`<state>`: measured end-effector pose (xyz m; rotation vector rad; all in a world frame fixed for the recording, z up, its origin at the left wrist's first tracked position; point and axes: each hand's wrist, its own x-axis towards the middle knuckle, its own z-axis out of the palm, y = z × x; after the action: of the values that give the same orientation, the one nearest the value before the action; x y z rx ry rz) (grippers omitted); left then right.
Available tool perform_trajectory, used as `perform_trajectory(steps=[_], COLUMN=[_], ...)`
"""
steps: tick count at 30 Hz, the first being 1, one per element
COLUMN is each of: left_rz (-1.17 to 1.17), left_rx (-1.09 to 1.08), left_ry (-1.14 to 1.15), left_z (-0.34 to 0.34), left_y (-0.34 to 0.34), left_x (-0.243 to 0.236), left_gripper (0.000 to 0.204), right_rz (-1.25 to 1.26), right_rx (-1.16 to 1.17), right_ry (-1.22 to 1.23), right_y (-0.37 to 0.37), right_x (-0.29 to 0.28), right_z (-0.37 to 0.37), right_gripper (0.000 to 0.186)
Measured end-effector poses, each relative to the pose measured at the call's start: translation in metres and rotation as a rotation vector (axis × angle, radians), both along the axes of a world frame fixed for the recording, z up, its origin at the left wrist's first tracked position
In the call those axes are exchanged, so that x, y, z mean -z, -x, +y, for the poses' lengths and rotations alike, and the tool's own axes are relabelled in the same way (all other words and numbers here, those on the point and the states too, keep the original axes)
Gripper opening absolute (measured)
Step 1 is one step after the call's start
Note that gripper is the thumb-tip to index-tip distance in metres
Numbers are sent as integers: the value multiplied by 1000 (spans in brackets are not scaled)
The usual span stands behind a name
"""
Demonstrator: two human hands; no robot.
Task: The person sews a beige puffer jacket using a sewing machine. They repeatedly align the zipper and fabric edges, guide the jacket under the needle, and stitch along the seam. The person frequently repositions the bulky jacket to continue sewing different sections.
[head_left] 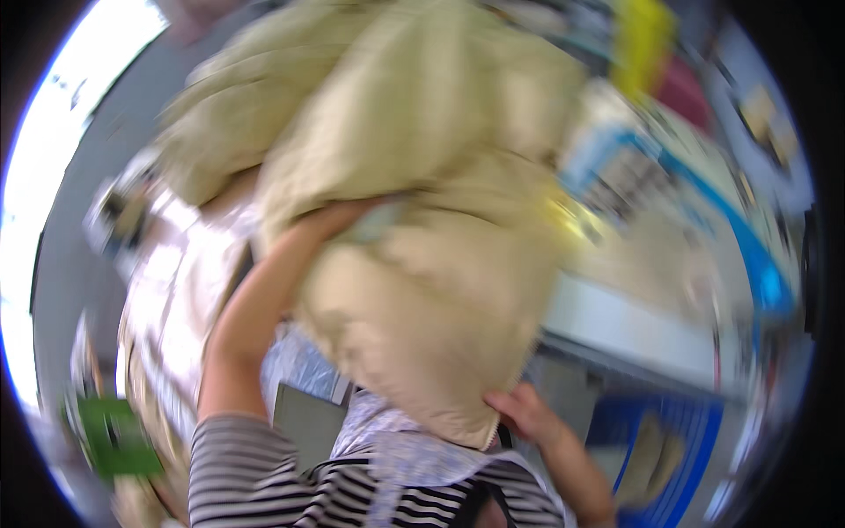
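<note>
A beige padded jacket [414, 290] is spread before me, puffy and creased, its lower end hanging close to my body. My left hand [348, 214] reaches across and goes in under a fold of the jacket; its fingers are hidden and blurred. Beside it, a small pale greenish patch [377, 222] shows in the fold, too smeared to name. My right hand [525, 412] grips the jacket's lower right edge, near a corner where what looks like zipper teeth run, thumb pressed on the cloth.
A white worktable [634, 326] at the right carries blurred blue strip-like material [739, 229] and a yellow thing [642, 44]. Below it stands a blue crate [704, 449] with beige cloth inside. At the left are shiny pale bundles [176, 308] and a green box-like object [114, 436].
</note>
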<state>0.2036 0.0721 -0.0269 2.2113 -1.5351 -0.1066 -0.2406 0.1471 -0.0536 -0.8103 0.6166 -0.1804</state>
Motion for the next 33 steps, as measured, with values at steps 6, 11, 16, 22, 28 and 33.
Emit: perform_trajectory(steps=[6, 11, 16, 22, 28, 33], left_rz=[368, -227, -110, -156, -314, -336], left_rx=[59, 521, 346, 312, 209, 294], left_ry=[291, 275, 273, 263, 123, 541], left_z=[3, 80, 91, 23, 31, 4], left_y=[59, 142, 126, 63, 84, 165], left_x=[-9, 2, 62, 101, 79, 35], left_gripper=[58, 42, 44, 39, 36, 21], right_rz=[336, 414, 333, 196, 79, -31], right_rx=[120, -165, 8, 310, 474, 613], right_ry=[600, 1076, 960, 600, 224, 121], right_y=[17, 46, 16, -15, -32, -16], right_x=[63, 129, 146, 85, 67, 64], right_z=[31, 5, -23, 8, 53, 48], right_gripper=[28, 41, 43, 43, 43, 44])
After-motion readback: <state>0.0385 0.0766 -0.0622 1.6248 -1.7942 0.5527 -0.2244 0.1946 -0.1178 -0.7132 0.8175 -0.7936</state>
